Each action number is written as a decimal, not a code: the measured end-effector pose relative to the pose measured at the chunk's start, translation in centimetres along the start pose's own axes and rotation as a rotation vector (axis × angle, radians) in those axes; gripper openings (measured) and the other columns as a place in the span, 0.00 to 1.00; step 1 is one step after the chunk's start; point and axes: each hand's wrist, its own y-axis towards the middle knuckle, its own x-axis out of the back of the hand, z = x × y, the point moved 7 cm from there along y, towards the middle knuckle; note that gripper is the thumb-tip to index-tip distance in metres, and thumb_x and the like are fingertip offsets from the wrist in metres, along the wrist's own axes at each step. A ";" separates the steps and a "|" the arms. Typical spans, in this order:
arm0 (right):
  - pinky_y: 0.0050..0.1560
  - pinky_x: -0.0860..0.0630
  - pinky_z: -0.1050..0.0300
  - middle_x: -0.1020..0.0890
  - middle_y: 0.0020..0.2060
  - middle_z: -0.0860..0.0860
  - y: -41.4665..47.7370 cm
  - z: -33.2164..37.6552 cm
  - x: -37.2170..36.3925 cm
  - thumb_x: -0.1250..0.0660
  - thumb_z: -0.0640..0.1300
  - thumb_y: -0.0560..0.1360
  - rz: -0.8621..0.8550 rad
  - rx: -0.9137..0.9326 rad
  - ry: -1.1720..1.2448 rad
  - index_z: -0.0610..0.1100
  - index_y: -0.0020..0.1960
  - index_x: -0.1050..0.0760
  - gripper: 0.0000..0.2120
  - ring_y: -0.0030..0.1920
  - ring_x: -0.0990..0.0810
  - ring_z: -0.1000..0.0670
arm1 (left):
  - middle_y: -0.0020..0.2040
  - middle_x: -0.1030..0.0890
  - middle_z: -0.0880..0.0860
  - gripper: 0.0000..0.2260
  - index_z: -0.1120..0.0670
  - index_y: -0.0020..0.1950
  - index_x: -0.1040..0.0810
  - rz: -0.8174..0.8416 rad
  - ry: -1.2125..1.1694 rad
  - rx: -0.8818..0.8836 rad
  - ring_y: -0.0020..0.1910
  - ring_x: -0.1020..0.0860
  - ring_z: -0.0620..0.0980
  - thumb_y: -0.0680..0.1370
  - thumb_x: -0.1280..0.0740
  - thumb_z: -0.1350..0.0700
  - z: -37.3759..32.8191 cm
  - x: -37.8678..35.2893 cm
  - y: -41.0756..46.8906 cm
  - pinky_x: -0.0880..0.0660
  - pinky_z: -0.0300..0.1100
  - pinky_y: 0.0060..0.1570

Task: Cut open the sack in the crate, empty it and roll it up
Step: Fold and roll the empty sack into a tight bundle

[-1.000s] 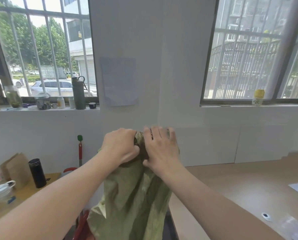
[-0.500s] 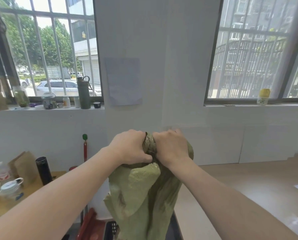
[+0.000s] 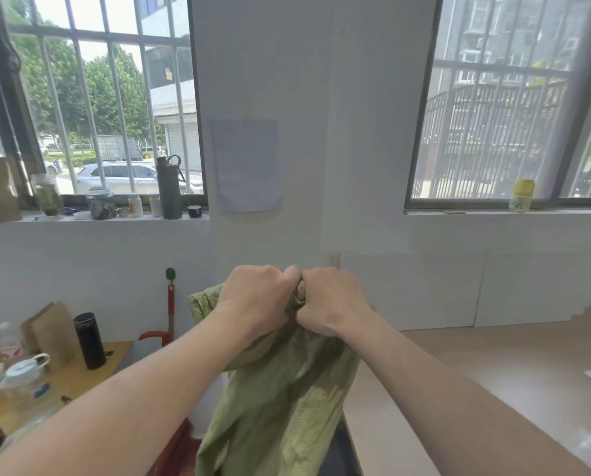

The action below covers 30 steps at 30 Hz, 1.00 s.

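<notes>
A white wall with a blurred paper sheet [image 3: 247, 164] stands between two barred windows; a green bottle [image 3: 169, 188] sits on the left sill and a black flask [image 3: 89, 340] near the side table's [image 3: 115, 352] far edge. Beside the desk's [image 3: 493, 372] left edge the green sack [image 3: 287, 400] hangs in the air. The left hand [image 3: 259, 297] and right hand [image 3: 332, 304], knuckles touching, clamp curled fingers on its bunched top.

txt: none legible | wall sheet [image 3: 247, 164]: too faint | sill bottles [image 3: 135, 205]: labels too sm.
</notes>
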 end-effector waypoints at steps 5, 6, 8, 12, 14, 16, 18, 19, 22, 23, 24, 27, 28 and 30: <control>0.54 0.32 0.45 0.21 0.49 0.47 -1.3 0.5 0.9 0.22 0.60 0.57 -0.300 0.120 -0.308 0.45 0.60 0.28 0.37 0.48 0.22 0.43 | 0.40 0.20 0.53 0.08 0.52 0.44 0.26 0.068 -0.187 0.163 0.41 0.20 0.60 0.68 0.35 0.51 2.0 0.6 0.7 0.23 0.46 0.40; 0.54 0.32 0.45 0.21 0.49 0.46 -1.5 0.6 1.0 0.20 0.59 0.55 -0.332 0.121 -0.327 0.44 0.60 0.28 0.39 0.48 0.21 0.43 | 0.38 0.21 0.52 0.06 0.51 0.41 0.26 0.080 -0.224 0.187 0.39 0.21 0.59 0.67 0.35 0.52 2.4 0.7 0.8 0.23 0.46 0.40; 0.50 0.30 0.46 0.21 0.45 0.47 -1.7 0.6 1.3 0.18 0.50 0.55 -0.406 0.104 -0.332 0.43 0.57 0.26 0.34 0.44 0.20 0.43 | 0.36 0.22 0.52 0.04 0.52 0.38 0.26 0.117 -0.308 0.216 0.37 0.22 0.59 0.66 0.35 0.53 2.7 0.7 1.1 0.26 0.45 0.36; 0.38 0.31 0.51 0.21 0.35 0.48 -1.8 0.2 2.8 0.24 0.36 0.60 -0.546 0.111 -0.344 0.45 0.44 0.25 0.16 0.35 0.22 0.42 | 0.32 0.21 0.55 0.07 0.56 0.32 0.27 0.231 -0.577 0.198 0.34 0.23 0.60 0.67 0.33 0.55 2.4 0.2 1.8 0.32 0.43 0.29; 0.34 0.34 0.53 0.23 0.29 0.48 -1.6 0.3 3.2 0.25 0.33 0.58 -0.546 0.128 -0.345 0.46 0.37 0.27 0.15 0.30 0.23 0.42 | 0.31 0.21 0.56 0.08 0.57 0.32 0.27 0.277 -0.670 0.156 0.36 0.21 0.63 0.66 0.32 0.54 2.1 0.0 1.7 0.29 0.45 0.29; 0.32 0.38 0.55 0.24 0.25 0.48 -1.4 0.5 3.5 0.25 0.33 0.55 -0.498 0.136 -0.328 0.47 0.33 0.29 0.16 0.26 0.24 0.43 | 0.33 0.20 0.53 0.08 0.55 0.33 0.27 0.288 -0.700 0.111 0.38 0.20 0.62 0.66 0.33 0.51 1.8 -0.2 1.3 0.23 0.48 0.34; 0.34 0.39 0.56 0.21 0.27 0.48 -1.0 0.5 3.4 0.25 0.35 0.57 -0.374 0.123 -0.293 0.47 0.34 0.26 0.13 0.29 0.21 0.42 | 0.36 0.20 0.49 0.09 0.50 0.39 0.26 0.265 -0.630 0.075 0.40 0.20 0.58 0.66 0.31 0.46 1.5 -0.1 0.7 0.21 0.49 0.40; 0.36 0.38 0.56 0.18 0.31 0.48 -0.8 0.4 3.2 0.27 0.38 0.62 -0.308 0.111 -0.273 0.48 0.38 0.24 0.09 0.34 0.19 0.42 | 0.38 0.20 0.48 0.13 0.48 0.44 0.27 0.248 -0.555 0.066 0.42 0.21 0.56 0.66 0.30 0.43 1.4 0.0 0.4 0.21 0.49 0.42; 0.37 0.34 0.55 0.20 0.37 0.49 -0.7 -0.3 2.7 0.32 0.42 0.71 -0.130 0.001 -0.158 0.49 0.46 0.23 0.05 0.40 0.20 0.41 | 0.42 0.23 0.49 0.27 0.49 0.56 0.34 0.174 -0.268 0.054 0.43 0.21 0.57 0.66 0.27 0.39 1.0 0.5 0.2 0.25 0.48 0.38; 0.35 0.33 0.55 0.23 0.35 0.50 -0.5 -0.5 2.6 0.32 0.42 0.71 -0.106 -0.045 -0.109 0.48 0.44 0.24 0.03 0.38 0.22 0.41 | 0.43 0.22 0.50 0.30 0.50 0.61 0.36 0.135 -0.190 0.066 0.44 0.20 0.58 0.68 0.27 0.40 0.8 0.5 0.1 0.27 0.47 0.36; 0.34 0.33 0.55 0.25 0.33 0.51 -0.3 -0.5 2.4 0.33 0.41 0.71 -0.090 -0.082 -0.060 0.47 0.42 0.25 0.02 0.35 0.24 0.42 | 0.45 0.22 0.51 0.32 0.50 0.65 0.38 0.078 -0.112 0.087 0.44 0.19 0.58 0.69 0.26 0.42 0.7 0.6 0.1 0.30 0.46 0.36; 0.32 0.30 0.56 0.25 0.31 0.50 0.3 -1.0 1.9 0.33 0.41 0.69 -0.008 -0.177 0.075 0.46 0.40 0.25 0.02 0.30 0.26 0.46 | 0.41 0.22 0.55 0.32 0.53 0.67 0.30 -0.087 0.040 0.100 0.37 0.20 0.59 0.66 0.22 0.56 0.4 0.3 -0.5 0.33 0.46 0.33; 0.34 0.28 0.56 0.24 0.32 0.50 0.5 -1.1 1.6 0.33 0.42 0.69 0.020 -0.194 0.103 0.46 0.41 0.25 0.02 0.31 0.25 0.46 | 0.36 0.23 0.56 0.30 0.55 0.63 0.26 -0.126 0.054 0.092 0.32 0.22 0.59 0.63 0.21 0.60 0.4 0.1 -0.7 0.35 0.45 0.31; 0.37 0.24 0.55 0.21 0.35 0.49 0.7 -1.2 1.0 0.33 0.44 0.68 0.083 -0.217 0.143 0.46 0.44 0.24 0.06 0.36 0.23 0.43 | 0.32 0.24 0.56 0.25 0.55 0.57 0.23 -0.148 0.066 0.076 0.27 0.23 0.58 0.62 0.21 0.61 0.5 0.1 -0.9 0.37 0.44 0.28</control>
